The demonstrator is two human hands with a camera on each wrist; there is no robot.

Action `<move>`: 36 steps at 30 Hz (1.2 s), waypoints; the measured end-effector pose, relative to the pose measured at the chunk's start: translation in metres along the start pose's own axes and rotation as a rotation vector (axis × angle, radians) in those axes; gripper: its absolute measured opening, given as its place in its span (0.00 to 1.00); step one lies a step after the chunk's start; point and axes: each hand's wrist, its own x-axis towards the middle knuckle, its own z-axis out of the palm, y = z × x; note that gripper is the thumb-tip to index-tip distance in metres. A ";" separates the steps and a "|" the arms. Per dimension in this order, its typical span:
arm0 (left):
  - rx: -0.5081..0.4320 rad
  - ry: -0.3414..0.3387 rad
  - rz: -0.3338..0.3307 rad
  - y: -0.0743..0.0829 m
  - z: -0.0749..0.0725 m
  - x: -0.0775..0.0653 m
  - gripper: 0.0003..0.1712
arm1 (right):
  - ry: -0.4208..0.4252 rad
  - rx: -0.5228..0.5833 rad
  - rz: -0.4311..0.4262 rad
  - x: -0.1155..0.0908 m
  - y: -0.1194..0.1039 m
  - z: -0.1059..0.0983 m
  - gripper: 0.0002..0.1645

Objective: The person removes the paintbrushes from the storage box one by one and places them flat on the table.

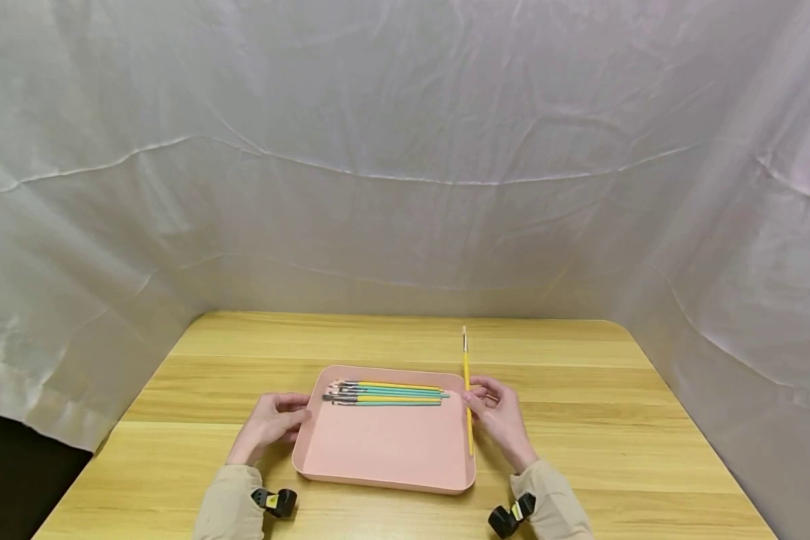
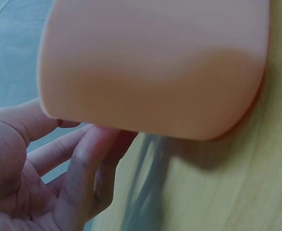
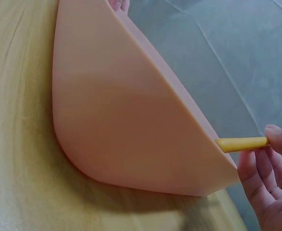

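Observation:
In my right hand [image 1: 502,420], thumb and fingertips pinch a yellow-handled paintbrush [image 1: 466,367] along the right rim of a pink tray [image 1: 385,446]. Its bristles point to the far side of the table, and its handle end lies over the tray's right edge. The right wrist view shows the yellow handle [image 3: 241,144] crossing the tray rim. At the opposite end, my left hand [image 1: 273,424] holds the tray's left side, with fingertips at its wall [image 2: 150,96]. Several paintbrushes [image 1: 391,394] with yellow and teal handles lie side by side along the tray's far part, bristles to the left.
The tray stands on a wooden table [image 1: 580,420], near its front edge. Grey-white cloth [image 1: 405,225] hangs behind the table and at both sides. Each sleeve carries a small black wrist camera [image 1: 285,503].

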 end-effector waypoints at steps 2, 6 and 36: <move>0.005 -0.001 0.000 0.000 0.000 0.000 0.24 | 0.004 0.010 0.015 0.000 0.000 -0.001 0.21; 0.002 0.009 -0.007 0.001 0.000 0.000 0.23 | 0.003 0.023 0.031 0.001 0.003 -0.004 0.22; -0.003 -0.012 -0.004 -0.003 0.000 0.004 0.24 | 0.030 -0.450 -0.001 0.009 0.032 -0.019 0.18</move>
